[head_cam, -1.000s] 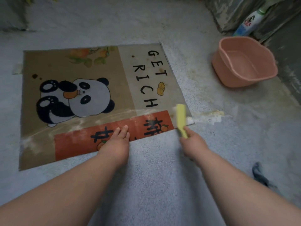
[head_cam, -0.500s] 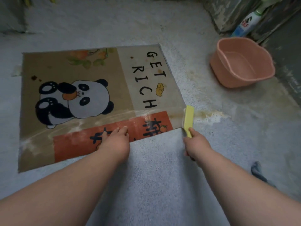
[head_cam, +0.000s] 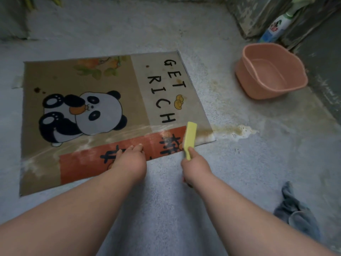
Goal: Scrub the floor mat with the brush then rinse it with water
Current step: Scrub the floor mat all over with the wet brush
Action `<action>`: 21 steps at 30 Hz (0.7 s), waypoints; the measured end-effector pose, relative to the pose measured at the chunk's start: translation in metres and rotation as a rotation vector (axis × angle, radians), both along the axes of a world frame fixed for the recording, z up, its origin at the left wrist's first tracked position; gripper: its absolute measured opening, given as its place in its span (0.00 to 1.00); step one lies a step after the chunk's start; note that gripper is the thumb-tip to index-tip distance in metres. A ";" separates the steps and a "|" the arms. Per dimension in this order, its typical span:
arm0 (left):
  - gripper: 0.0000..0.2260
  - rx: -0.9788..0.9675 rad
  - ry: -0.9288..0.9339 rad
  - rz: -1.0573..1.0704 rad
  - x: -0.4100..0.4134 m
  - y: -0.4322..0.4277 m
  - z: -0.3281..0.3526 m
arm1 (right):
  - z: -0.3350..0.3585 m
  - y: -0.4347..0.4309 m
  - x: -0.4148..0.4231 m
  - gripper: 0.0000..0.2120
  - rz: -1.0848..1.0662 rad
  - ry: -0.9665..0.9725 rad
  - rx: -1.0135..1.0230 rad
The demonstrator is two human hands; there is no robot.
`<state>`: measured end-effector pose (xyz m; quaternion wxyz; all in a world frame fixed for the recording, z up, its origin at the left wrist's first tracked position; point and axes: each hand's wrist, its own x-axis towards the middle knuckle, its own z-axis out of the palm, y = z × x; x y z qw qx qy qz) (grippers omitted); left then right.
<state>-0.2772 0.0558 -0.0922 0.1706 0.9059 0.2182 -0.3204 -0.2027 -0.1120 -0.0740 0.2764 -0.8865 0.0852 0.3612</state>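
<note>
The floor mat [head_cam: 77,80], with a panda picture, the words GET RICH and a red strip of characters, lies flat on the grey floor. White foam streaks run across it above the red strip. My right hand [head_cam: 195,166] grips the handle of a yellow brush [head_cam: 190,137], whose head rests on the mat near its near-right corner. My left hand [head_cam: 130,159] lies on the red strip at the mat's near edge, fingers curled down onto it and holding nothing.
A pink plastic basin [head_cam: 271,71] stands on the floor to the right of the mat. A detergent bottle [head_cam: 275,28] leans by the wall behind it. Brownish foam [head_cam: 238,131] lies on the floor beside the mat's corner. A grey cloth [head_cam: 297,215] lies at the lower right.
The brush swung right to the mat's corner edge half a second ago, then came back left onto the mat. My left hand stayed pressed on the red strip.
</note>
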 end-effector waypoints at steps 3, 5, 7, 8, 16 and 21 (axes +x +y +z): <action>0.21 0.015 -0.076 -0.001 0.002 -0.004 0.008 | 0.000 0.014 -0.026 0.27 0.138 0.061 0.074; 0.21 0.041 -0.065 -0.043 0.001 -0.004 0.010 | -0.001 -0.004 -0.008 0.27 0.136 0.006 0.039; 0.22 0.052 -0.054 -0.056 0.000 -0.003 0.012 | 0.000 -0.027 0.023 0.27 0.056 -0.053 -0.042; 0.22 0.051 -0.058 -0.052 -0.001 -0.003 0.014 | 0.000 -0.036 0.036 0.28 -0.013 -0.063 -0.076; 0.23 0.050 -0.073 -0.011 0.007 -0.018 0.015 | -0.001 0.010 -0.024 0.28 0.206 0.046 0.050; 0.22 -0.041 -0.081 0.062 0.009 -0.018 0.021 | -0.002 -0.043 0.051 0.27 -0.085 -0.071 -0.071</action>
